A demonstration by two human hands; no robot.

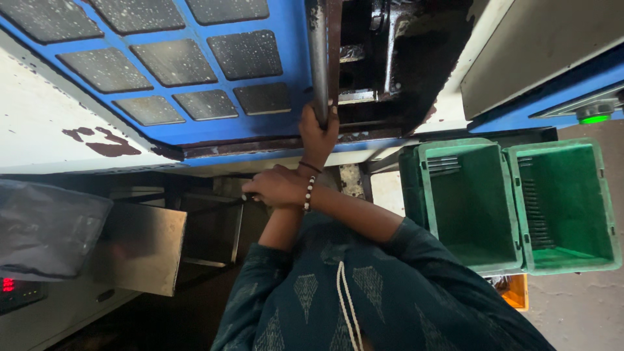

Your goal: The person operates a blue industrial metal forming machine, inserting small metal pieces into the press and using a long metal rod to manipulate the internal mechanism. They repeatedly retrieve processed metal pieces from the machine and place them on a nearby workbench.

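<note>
My left hand (318, 133) reaches up and is closed around a grey vertical metal bar (318, 58) on the edge of a blue sliding machine door (292, 65) with dark window panes. My right forearm, wearing a bead bracelet, crosses over the left arm. My right hand (276, 187) is closed on a small dark object by a metal frame (214, 227) below the door; what it grips is too small to tell. Behind the bar, the dark, greasy machine interior (403, 65) is open to view.
Two empty green plastic crates (513, 208) stand side by side at the right, with an orange crate (517, 292) partly under them. A steel chute (146, 250) and a grey plastic bag (45, 231) are at the left. A green lit button (593, 119) glows at the upper right.
</note>
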